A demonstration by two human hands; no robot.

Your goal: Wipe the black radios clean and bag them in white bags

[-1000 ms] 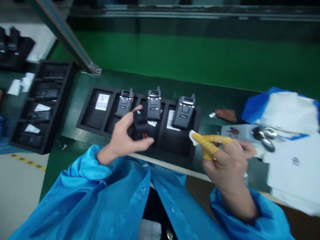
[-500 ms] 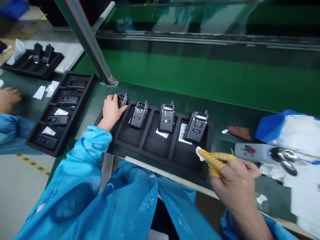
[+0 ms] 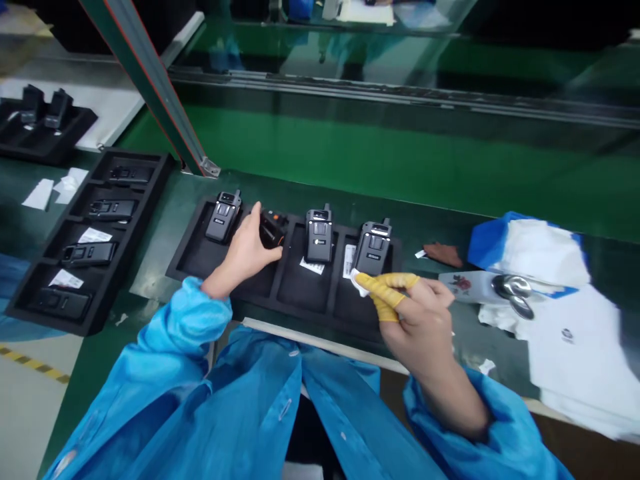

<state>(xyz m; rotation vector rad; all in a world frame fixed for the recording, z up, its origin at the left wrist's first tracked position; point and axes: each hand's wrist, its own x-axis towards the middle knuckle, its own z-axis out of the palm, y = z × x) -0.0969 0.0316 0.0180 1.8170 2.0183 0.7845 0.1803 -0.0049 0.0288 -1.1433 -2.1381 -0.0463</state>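
My left hand is closed around a black two-way radio, tipped on its side over the second compartment of a black foam tray. To its left, another radio leans upright in the first compartment. Two more radios stand to the right, one in the third compartment and one in the fourth. Yellow tape covers some fingers of my right hand, which pinches a small white wipe just below the rightmost radio. Printed white labels lie beneath some radios.
At left, a second black tray holds several radios lying flat. A metal post rises behind. To the right lie a brown cloth, a flower-printed bottle, white cloths and a blue packet.
My left hand has moved from the first radio to the second, which is now turned on its side. My right hand with the wipe has come nearer the rightmost radio. The view has shifted.
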